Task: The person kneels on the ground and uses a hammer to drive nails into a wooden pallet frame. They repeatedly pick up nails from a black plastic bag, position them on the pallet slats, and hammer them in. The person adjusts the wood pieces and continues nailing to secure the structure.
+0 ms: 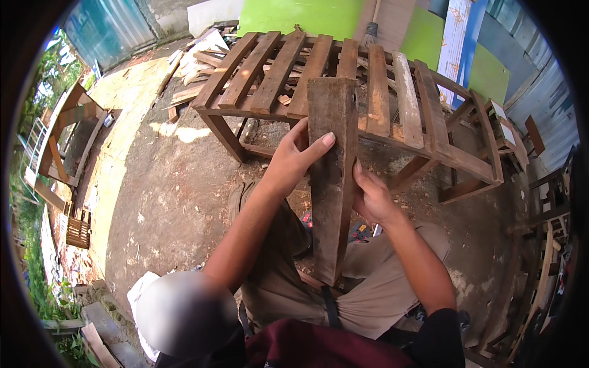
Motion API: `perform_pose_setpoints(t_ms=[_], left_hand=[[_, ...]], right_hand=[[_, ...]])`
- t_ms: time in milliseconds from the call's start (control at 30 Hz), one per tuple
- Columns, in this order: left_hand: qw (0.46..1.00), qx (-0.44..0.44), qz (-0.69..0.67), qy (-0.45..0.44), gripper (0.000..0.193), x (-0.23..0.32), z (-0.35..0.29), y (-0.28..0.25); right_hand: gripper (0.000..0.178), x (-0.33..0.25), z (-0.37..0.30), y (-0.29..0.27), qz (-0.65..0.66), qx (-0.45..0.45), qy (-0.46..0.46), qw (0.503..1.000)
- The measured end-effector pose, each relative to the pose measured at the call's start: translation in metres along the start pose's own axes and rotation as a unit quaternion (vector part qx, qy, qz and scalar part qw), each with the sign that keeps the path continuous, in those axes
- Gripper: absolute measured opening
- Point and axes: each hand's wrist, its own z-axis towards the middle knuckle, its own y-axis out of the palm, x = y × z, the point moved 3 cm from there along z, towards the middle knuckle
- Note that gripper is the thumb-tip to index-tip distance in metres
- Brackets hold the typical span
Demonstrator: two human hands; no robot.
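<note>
A thick, dark brown wooden board (329,190) stands on end between my legs, its upper end leaning toward the far side. My left hand (292,158) grips its left side, with the thumb laid across the broad face. Lower down, my right hand (374,197) closes on the right edge; some of its fingers are hidden behind the wood. Just beyond the board is a slatted wooden bench (377,92) with gaps between the slats. The board's top overlaps the bench in the view and hides part of its near rail; whether they touch I cannot tell.
Scrap wood (205,61) lies behind the bench on the left. A broom (370,34) leans at the back beside a green panel (294,15). At far left are a wooden frame (58,150) and a small slatted crate (78,230). Timber pieces (543,270) crowd the right.
</note>
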Motion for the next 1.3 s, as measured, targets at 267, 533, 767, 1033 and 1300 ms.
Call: perform_pose_setpoints(t_ms=[267,533,767,1033,1300], left_hand=[[0.999,0.003,-0.032,0.028,0.042,-0.003,0.002,0.009],[0.980,0.154,-0.126,0.008,0.037,-0.007,0.021,-0.038],[0.937,0.221,-0.251,0.099,0.036,-0.004,0.035,-0.100],[0.922,0.283,-0.232,0.129,0.036,-0.005,0.034,-0.115],[0.936,0.299,-0.165,0.085,0.039,0.001,0.027,-0.095]], right_hand=[[0.053,0.017,0.009,-0.021,-0.071,0.133,-0.003,0.989],[0.062,-0.011,0.008,-0.016,-0.264,0.208,0.084,0.938],[0.064,-0.077,-0.024,-0.054,-0.458,0.266,0.040,0.847],[0.060,-0.076,-0.028,-0.027,-0.477,0.122,0.173,0.853],[0.064,-0.050,-0.025,-0.052,-0.567,0.042,0.117,0.815]])
